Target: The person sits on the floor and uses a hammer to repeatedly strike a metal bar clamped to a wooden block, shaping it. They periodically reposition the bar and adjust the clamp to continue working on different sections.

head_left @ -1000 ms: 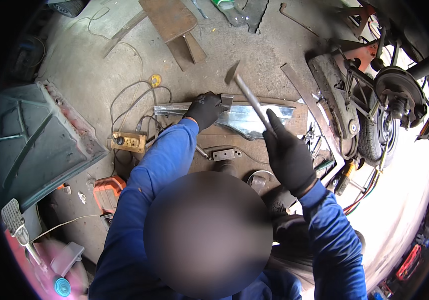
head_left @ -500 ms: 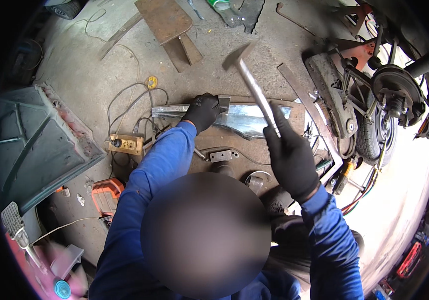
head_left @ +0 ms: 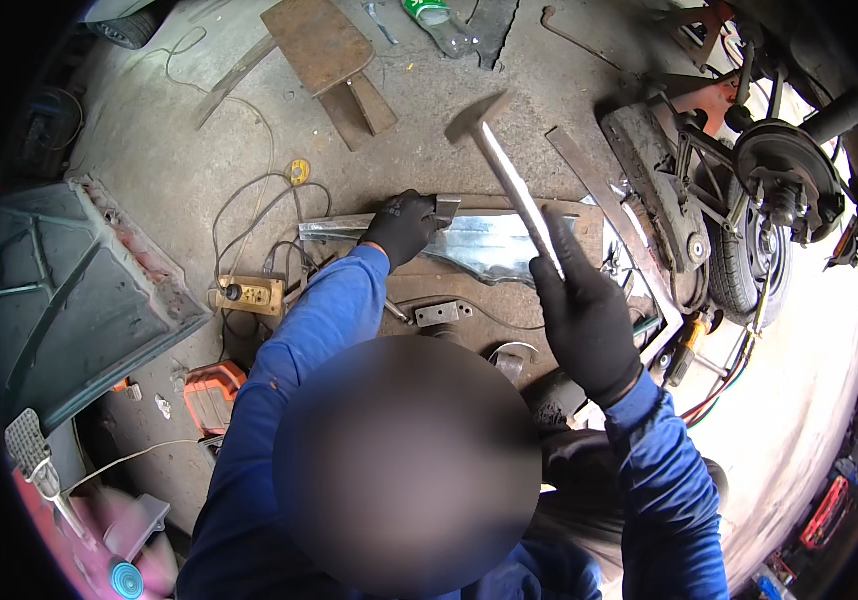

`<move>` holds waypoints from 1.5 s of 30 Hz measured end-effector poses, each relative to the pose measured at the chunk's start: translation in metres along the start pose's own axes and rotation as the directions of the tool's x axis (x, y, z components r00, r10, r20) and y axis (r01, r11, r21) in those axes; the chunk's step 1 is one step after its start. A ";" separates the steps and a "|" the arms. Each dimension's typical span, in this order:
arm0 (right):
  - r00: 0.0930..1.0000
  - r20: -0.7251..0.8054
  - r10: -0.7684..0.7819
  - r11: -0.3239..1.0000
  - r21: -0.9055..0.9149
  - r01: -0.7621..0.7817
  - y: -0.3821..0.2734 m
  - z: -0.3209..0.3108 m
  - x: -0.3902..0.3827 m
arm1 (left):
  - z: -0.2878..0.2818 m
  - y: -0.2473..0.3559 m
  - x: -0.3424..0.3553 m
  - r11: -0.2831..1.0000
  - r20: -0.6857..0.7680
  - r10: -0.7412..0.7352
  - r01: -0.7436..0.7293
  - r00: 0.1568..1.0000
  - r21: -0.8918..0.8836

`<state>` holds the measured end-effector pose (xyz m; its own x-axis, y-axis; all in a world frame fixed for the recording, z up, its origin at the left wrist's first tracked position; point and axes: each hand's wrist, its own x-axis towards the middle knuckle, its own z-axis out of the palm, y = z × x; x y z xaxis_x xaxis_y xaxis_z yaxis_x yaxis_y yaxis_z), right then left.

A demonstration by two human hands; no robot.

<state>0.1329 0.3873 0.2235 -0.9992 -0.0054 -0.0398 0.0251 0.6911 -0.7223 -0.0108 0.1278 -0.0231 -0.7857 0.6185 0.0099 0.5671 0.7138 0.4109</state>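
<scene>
1. Viewing from the head camera: right hand (head_left: 591, 325), black-gloved, is closed round the handle of a hammer (head_left: 515, 187); its head appears over the floor, beyond the work.
2. Left hand (head_left: 399, 228), likewise gloved, is closed on a small grey metal block (head_left: 447, 208) at the panel.
3. Shiny sheet-metal panel (head_left: 499, 246) lies crosswise before the person, narrow end leftward.
4. Drilled metal bar (head_left: 438, 314) lies on the near side; yellow socket box (head_left: 252, 295) sits further left.
5. Brake disc (head_left: 784, 165) and tyred wheel (head_left: 736, 262) stand at right.
</scene>
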 end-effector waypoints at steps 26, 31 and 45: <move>0.983 -0.153 -0.099 0.984 0.133 0.120 -0.058 -0.048 0.026 | -0.006 0.023 0.009 0.950 -0.084 -0.137 0.107 0.987 -0.294; 0.968 -0.247 -0.036 0.971 0.219 0.092 -0.033 -0.021 0.009 | 0.001 0.021 0.013 0.964 -0.085 -0.108 0.084 0.991 -0.253; 0.993 0.024 0.114 0.990 -0.091 -0.111 0.033 -0.002 -0.010 | -0.005 0.032 0.017 0.960 0.056 -0.181 0.189 0.982 -0.208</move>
<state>0.1436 0.4119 0.2019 -0.9888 0.0562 -0.1382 0.1331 0.7502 -0.6477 -0.0074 0.1593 -0.0052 -0.8601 0.4969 -0.1158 0.3448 0.7334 0.5859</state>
